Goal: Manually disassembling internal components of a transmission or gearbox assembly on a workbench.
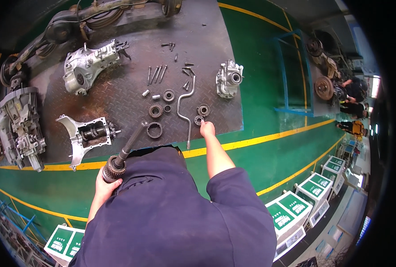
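My left hand (102,186) is wrapped round the geared end of a transmission shaft (127,148), close to my body at the table's near edge. The shaft slants up and away over the table. My right hand (208,129) reaches to the near right of the table, its fingers closed on the edge of a small bearing (199,120). A gear (203,110) lies just beyond that bearing. To its left runs a bent metal rod (180,104). Between the rod and the shaft lie a toothed ring (154,130), a dark gear (155,111) and another gear (168,95).
Long bolts (157,74) and several short bolts lie farther back. A silver housing (229,78) stands at the right edge, a larger casing (87,66) at the back left. An open housing half (76,141) with a geared shaft sits left. People (353,109) are far right.
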`<state>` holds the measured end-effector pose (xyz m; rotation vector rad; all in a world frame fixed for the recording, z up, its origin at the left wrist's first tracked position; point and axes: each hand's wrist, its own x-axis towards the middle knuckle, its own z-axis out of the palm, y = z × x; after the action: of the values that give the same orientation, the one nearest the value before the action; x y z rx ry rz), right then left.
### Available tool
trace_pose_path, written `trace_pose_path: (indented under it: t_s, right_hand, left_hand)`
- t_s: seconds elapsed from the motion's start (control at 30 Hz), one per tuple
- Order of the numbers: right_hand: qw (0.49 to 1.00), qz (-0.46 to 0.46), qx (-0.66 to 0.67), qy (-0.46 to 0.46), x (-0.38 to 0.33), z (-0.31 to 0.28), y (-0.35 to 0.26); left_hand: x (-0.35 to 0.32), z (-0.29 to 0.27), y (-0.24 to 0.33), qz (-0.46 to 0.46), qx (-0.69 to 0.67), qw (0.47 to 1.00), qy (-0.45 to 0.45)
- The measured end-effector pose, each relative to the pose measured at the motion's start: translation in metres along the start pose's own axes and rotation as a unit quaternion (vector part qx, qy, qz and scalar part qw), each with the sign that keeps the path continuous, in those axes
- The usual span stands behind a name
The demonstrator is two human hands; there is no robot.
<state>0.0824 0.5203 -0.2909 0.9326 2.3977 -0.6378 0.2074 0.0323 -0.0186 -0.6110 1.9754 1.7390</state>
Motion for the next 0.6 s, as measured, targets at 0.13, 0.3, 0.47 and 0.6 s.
trace_pose_path:
  t_s: [0.13, 0.3, 0.47, 0.6]
  right_hand:
    - [0.991, -0.051, -0.033, 0.12, -0.045, -0.042, -0.078]
    - [0.896, -0.441, -0.037, 0.039, -0.089, -0.026, -0.159]
    - [0.8, -0.553, -0.233, 0.012, -0.085, 0.017, -0.202]
    - [0.795, -0.534, -0.284, -0.048, -0.077, 0.031, -0.228]
  left_hand:
    - [-0.014, 0.017, -0.003, 0.003, -0.04, 0.997, 0.059]
    - [-0.026, 0.036, -0.011, -0.015, -0.061, 0.992, 0.107]
    - [-0.037, 0.055, 0.002, -0.015, -0.091, 0.991, 0.101]
    - [-0.047, 0.06, 0.002, -0.038, -0.102, 0.989, 0.103]
